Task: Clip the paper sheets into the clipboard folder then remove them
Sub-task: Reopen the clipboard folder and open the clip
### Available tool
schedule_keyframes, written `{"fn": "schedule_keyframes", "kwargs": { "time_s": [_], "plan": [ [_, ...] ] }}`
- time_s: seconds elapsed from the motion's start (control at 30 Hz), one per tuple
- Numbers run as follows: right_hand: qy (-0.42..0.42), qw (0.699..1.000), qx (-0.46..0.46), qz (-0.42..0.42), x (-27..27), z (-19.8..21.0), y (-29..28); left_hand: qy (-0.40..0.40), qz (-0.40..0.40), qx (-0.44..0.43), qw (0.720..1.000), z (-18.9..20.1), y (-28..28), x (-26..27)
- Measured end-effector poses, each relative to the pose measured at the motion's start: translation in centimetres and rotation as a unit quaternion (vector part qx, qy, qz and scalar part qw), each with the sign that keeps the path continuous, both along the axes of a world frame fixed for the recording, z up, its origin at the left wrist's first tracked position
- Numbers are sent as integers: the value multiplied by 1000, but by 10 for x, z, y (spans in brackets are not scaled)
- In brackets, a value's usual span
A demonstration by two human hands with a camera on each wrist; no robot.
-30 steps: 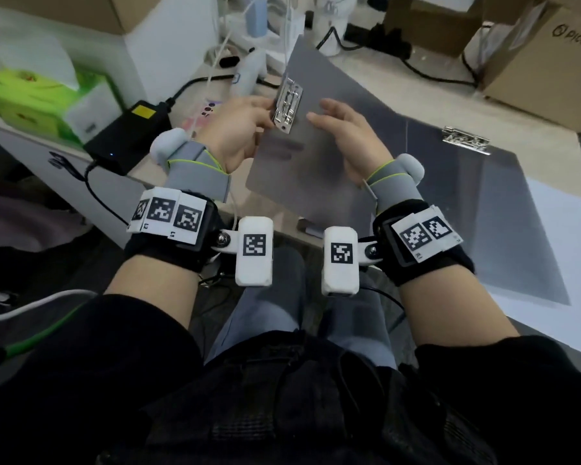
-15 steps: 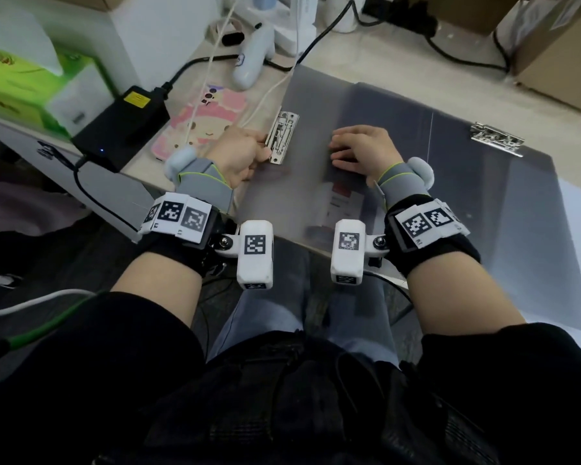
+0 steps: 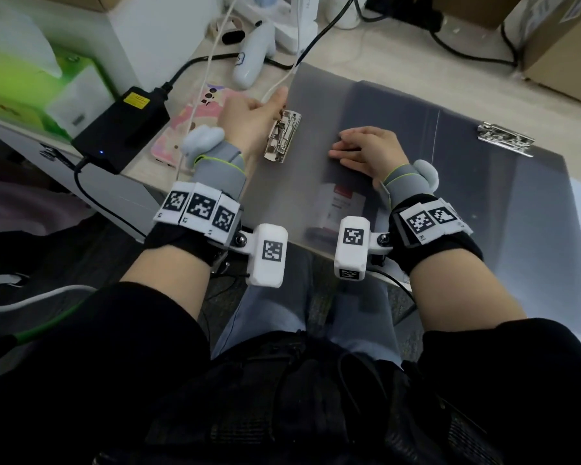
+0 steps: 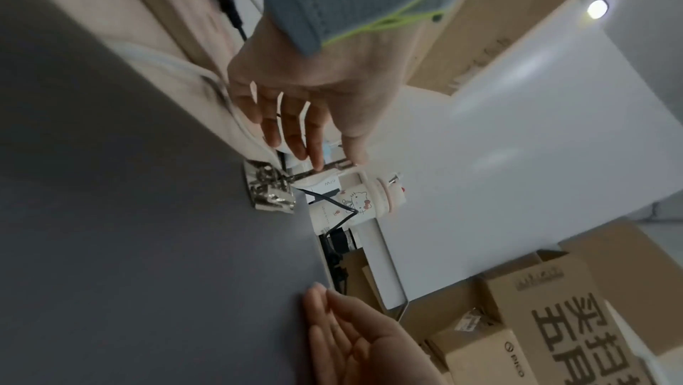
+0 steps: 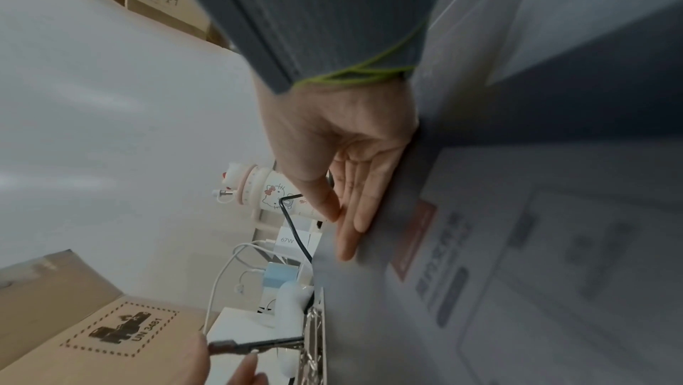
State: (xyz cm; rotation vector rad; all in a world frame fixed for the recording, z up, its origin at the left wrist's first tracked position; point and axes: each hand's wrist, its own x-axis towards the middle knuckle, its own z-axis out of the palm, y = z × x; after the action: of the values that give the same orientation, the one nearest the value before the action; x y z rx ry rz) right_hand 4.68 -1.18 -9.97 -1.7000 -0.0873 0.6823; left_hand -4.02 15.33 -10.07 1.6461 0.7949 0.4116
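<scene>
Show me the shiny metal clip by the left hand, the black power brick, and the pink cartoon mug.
Shiny metal clip (image 3: 281, 135): head view, middle of its lever plate.
Black power brick (image 3: 123, 124): head view, top face.
Pink cartoon mug (image 4: 355, 201): left wrist view, printed side.

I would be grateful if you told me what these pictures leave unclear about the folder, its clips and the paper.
- Paper sheets: head view, only a blurred label shows through the translucent folder cover; the sheet count is hidden.
- Metal clip: the left hand covers its lever end, so open or closed is unclear.
- Label print: right wrist view, blurred.
</scene>
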Motion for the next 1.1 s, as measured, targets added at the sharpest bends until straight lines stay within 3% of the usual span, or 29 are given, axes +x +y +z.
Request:
{"fn": "schedule_keyframes", "kwargs": {
  "time_s": [0.23,0.37,0.73,1.0,1.1],
  "plan": [
    [34,998,56,25,1,10,-12,-4,-34,92,995,5,-8,31],
    [8,999,40,25,10,21,-37,-46,-56,92,993,10,-28,52],
    [-61,979,-160,-113,86,20,-157,7,-237,71,969,3,-149,141],
    [-18,981,-173,-80,124,-1,-196,61,-278,37,958,-10,-222,210],
    [-11,983,-169,-65,128,-3,-195,77,-290,47,953,-7,-224,225]
  ]
}}
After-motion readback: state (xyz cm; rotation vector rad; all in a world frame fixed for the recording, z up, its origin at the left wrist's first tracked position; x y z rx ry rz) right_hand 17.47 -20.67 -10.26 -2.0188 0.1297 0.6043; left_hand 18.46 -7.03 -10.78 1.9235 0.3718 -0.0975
